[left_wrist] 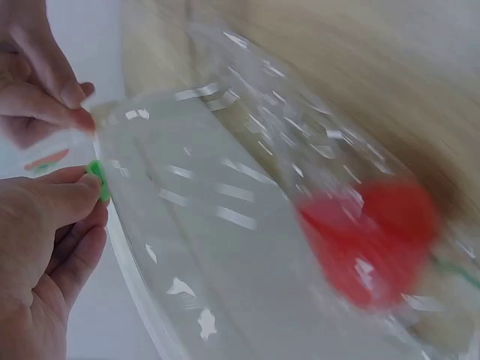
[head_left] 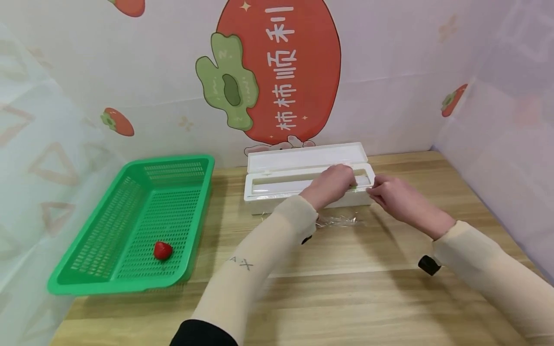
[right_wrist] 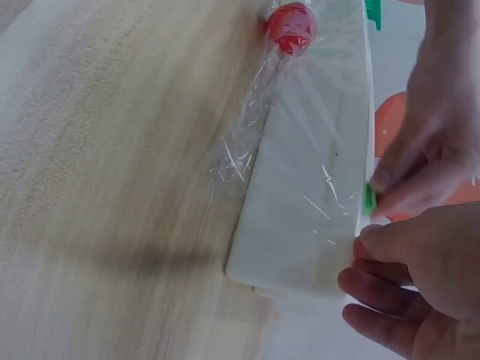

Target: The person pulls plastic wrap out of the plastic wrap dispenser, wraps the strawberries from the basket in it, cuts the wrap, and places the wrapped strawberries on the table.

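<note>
Pinching green tab [left_wrist: 97,180], left fingers [left_wrist: 75,201], gripping clear film [left_wrist: 296,127], right fingers [right_wrist: 382,291]

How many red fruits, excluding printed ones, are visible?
2: one red fruit in the green basket, a second fruit in clear film beside the white box. Others may be hidden.

green basket [head_left: 170,211], red fruit [head_left: 162,250] inside | wooden table [head_left: 337,305] | persimmon-print backdrop [head_left: 311,72] behind

Bright, soft light; shadows across the table [head_left: 337,298] at four o'clock; left wrist view blurred, glare streaking the film [left_wrist: 277,120] at one o'clock
</note>
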`<state>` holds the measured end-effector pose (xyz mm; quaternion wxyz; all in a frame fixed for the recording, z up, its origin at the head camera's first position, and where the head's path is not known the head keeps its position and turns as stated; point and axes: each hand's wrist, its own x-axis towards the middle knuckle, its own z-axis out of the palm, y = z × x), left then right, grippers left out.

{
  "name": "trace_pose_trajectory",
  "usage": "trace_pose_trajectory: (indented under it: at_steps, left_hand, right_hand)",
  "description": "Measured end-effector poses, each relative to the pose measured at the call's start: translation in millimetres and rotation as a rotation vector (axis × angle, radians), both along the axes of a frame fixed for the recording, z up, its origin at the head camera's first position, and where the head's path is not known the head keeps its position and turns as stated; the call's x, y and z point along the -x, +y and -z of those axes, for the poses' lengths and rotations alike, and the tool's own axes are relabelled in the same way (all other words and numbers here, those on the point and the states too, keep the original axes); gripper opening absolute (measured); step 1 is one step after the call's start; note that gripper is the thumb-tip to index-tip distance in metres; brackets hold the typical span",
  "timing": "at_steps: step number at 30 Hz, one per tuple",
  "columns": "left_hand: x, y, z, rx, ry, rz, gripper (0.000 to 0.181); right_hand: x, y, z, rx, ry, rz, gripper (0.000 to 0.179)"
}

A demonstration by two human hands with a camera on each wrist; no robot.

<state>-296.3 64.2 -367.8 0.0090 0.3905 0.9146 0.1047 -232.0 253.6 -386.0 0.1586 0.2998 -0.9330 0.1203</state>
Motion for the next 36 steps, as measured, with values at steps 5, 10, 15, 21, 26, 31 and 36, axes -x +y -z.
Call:
trace_pose_trajectory:
  at_steps: [5,10,15,21,26,31,36]
  left_hand:
    - [-2.7,-41.1,-4.7,0.003,-0.03,0.011,0.03]
    - [-5.6,-82.4,-15.1,0.059,-0.05,-0.025,0.035]
    - [-7.8,-112.6,-22.9,0.129,-0.043,-0.059,0.041]
    - [-9.6,-139.2,-28.0,0.196,-0.009,-0.085,0.048]
    - [-8.8,-150.0,-29.8,0.228,0.006,-0.076,0.041]
    - [-8.3,-156.1,-30.7,0.24,-0.037,-0.103,0.02]
    - [-7.2,-166.3,-33.4,0.266,-0.045,-0.13,0.022]
  right_hand:
    - [-0.2,-0.8,-4.0,-0.018,-0.051,0.014,0.005]
    - [-0.3,-0.2,-5.0,-0.014,-0.045,0.021,0.008]
    - [0.1,-1.9,-6.0,-0.026,-0.045,0.018,0.012]
    - [0.2,-4.1,-7.4,-0.035,-0.063,0.019,0.012]
    - [-0.2,-2.2,-6.7,-0.037,-0.057,0.021,0.013]
    - [-1.7,-2.9,-7.3,-0.046,-0.052,0.023,0.015]
    - [0.0,-3.8,-8.0,-0.054,-0.064,0.024,0.017]
